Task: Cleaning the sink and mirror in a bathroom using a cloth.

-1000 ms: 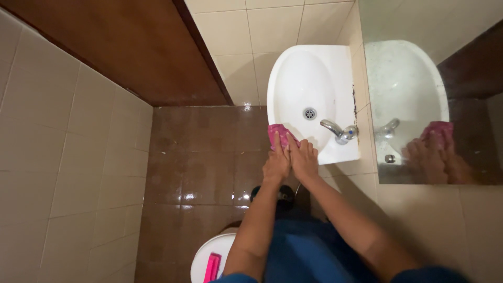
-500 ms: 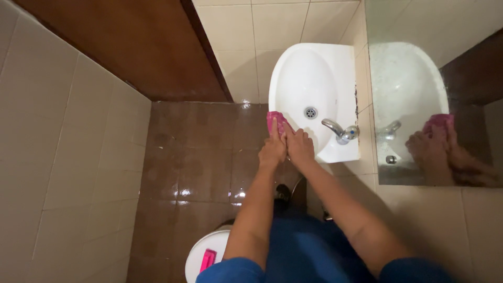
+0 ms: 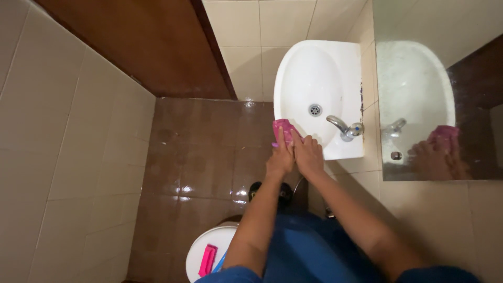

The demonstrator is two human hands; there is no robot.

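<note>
Head view: my left hand and right hand sit side by side, both pressed flat on a crumpled pink cleaning cloth. Fingers extended, not curled round it. Cloth lies on the front rim of the white ceramic wall basin, just left of the chrome tap. White bucket on brown floor tiles below, well apart.

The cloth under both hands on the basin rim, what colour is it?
Pink, or magenta: the crumpled cloth on the white basin shows best in the head view.
</note>
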